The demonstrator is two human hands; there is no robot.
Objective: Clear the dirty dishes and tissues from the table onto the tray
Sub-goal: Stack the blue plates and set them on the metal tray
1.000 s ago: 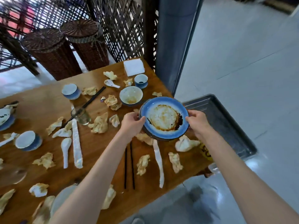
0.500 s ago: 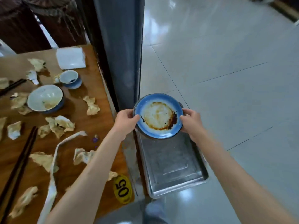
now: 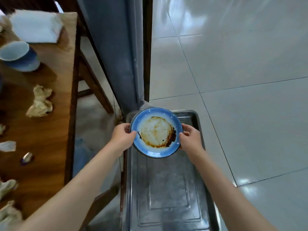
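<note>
A blue-rimmed plate (image 3: 156, 132) smeared with brown sauce is over the far end of the long metal tray (image 3: 168, 194). My left hand (image 3: 122, 136) grips its left rim and my right hand (image 3: 191, 139) grips its right rim. Whether the plate touches the tray I cannot tell. On the wooden table (image 3: 50, 147) at the left lie a blue cup (image 3: 18, 55), a white napkin stack (image 3: 35, 25) and several crumpled, stained tissues (image 3: 40, 101).
A grey padded post (image 3: 120, 55) stands just beyond the tray's far end, and a wooden chair frame (image 3: 93, 84) sits between table and post. Glossy tiled floor (image 3: 241, 80) spreads out to the right of the tray.
Both hands carried the plate off the table, rightward and out over the tray. The view swung right and down, so most of the table has left the frame.
</note>
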